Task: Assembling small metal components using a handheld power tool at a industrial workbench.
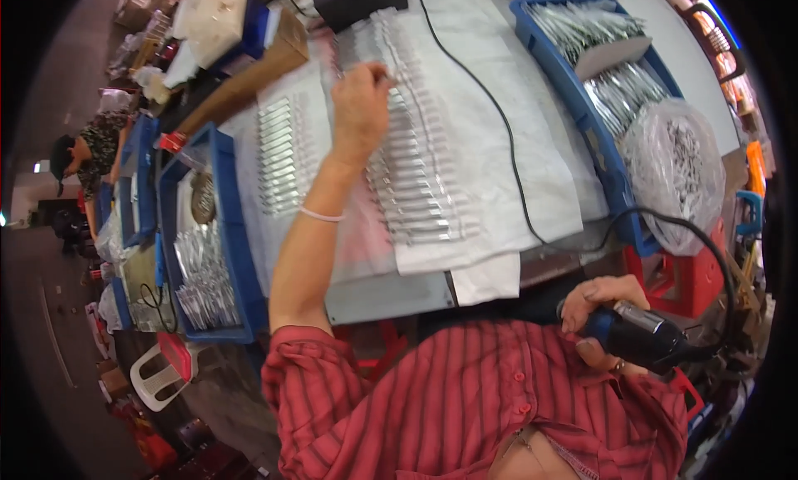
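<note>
My left hand reaches over the far part of a long row of shiny metal pieces. Its fingers are drawn together in a pinch; what they hold, if anything, is too small and blurred to tell. The row lies on white cloth spread over the table. To its left is a second, shorter row of similar metal pieces. Held close to my body at the lower right, my right hand wraps round a dark corded power tool. The tool's tip is hidden.
A black cable runs across the cloth to the right. Blue bins of metal parts stand at left and right. A clear bag of small parts sits at the right bin's near end. A black box stands at the back.
</note>
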The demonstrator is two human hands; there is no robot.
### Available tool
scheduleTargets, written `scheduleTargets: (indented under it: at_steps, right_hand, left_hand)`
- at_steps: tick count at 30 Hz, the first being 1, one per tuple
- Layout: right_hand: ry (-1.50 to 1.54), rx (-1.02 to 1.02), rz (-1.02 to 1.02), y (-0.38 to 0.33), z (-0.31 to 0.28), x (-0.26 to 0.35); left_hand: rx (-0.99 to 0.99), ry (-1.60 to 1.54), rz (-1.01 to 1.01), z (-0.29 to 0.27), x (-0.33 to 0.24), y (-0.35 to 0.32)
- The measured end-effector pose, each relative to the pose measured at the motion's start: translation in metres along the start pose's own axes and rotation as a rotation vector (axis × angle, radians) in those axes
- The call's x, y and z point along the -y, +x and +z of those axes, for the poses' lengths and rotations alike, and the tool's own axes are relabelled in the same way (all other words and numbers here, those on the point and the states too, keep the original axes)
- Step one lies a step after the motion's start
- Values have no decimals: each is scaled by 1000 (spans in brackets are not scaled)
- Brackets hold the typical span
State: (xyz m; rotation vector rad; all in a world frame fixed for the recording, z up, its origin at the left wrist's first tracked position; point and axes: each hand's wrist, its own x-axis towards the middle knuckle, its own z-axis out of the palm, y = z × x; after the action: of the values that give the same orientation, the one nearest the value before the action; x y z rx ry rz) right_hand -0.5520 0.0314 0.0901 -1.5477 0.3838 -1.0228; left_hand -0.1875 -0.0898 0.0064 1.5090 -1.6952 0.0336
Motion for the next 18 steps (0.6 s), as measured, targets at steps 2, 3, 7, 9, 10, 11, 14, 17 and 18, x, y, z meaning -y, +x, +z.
scheduleTargets:
  at_steps: [2, 3, 7, 9, 10, 11, 14, 17, 18]
  right_hand:
    - [3, 44, 16, 1, -1, 3]
    - [-5, 58, 10, 1, -1, 6]
    - [43, 151, 68, -3, 2, -2]
    - [-24, 242, 114, -9, 2, -6]
    - [-93, 287, 161, -10, 5, -7]
    - [-165, 332, 205, -12, 7, -8]
    - [-243, 369, 358, -18, 14, -14]
    - [-280, 295, 573, -29, 24, -16]
    - [-274, 243, 630, -32, 26, -21]
  left_hand:
    - [-19, -352, -206, -22, -42, -9]
    - [-30, -534, -249, -30, -59, -16]
    - [152, -774, -573, -52, -137, -89]
    - [291, -881, -769, -58, -167, -132]
    - [283, -1061, -884, -57, -178, -157]
    - [323, -1129, -976, -59, -189, -178]
    - [364, -1340, -1166, -51, -212, -218]
    - [377, -1462, -1233, -32, -224, -240]
    - [385, -1496, -1249, -28, -227, -241]
